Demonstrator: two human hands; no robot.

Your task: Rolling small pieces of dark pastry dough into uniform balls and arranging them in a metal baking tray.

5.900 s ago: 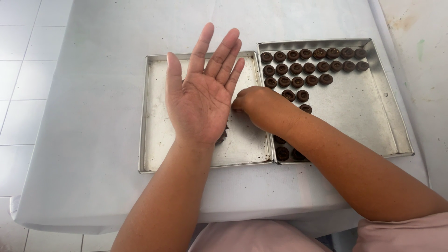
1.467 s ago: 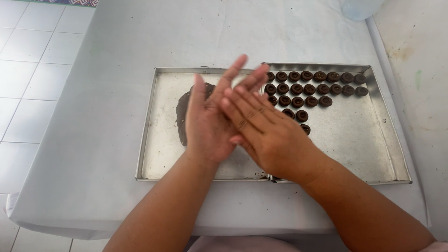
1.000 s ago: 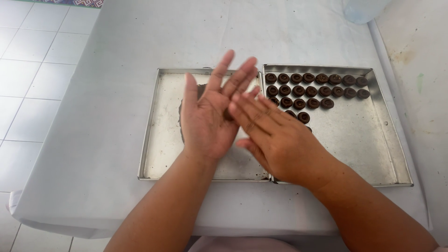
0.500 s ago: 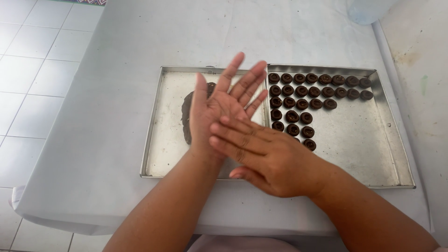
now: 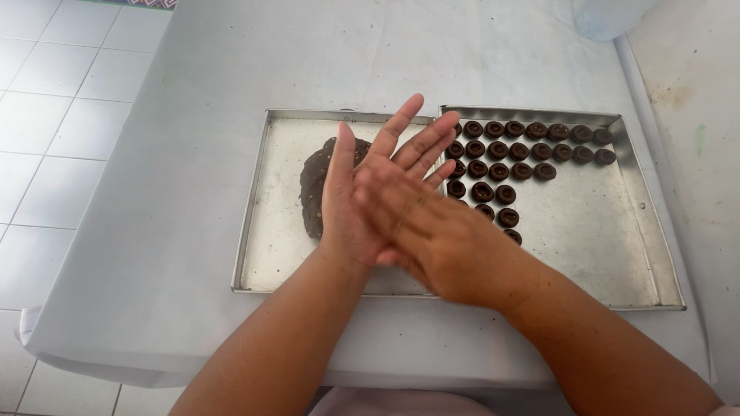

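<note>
My left hand (image 5: 356, 202) is held flat, palm up with fingers spread, above the left metal tray (image 5: 250, 217). My right hand (image 5: 451, 250) lies across that palm, pressed against it and blurred by motion. Whatever is between the two palms is hidden. A dark brown lump of dough (image 5: 314, 192) with pale flecks lies in the left tray, just behind my left hand. On the right metal tray (image 5: 609, 239), several small round dark dough pieces (image 5: 524, 150) with dimpled centres sit in rows at its far left part.
Both trays stand side by side on a table under a white cloth (image 5: 154, 231). A clear plastic container (image 5: 609, 15) is at the far right edge. White floor tiles (image 5: 46, 115) lie to the left, a pale wall to the right.
My right hand has slid back across my left palm toward my body, uncovering more of the round pieces. Earlier it reached down at the dough lump while my left palm was bare.
</note>
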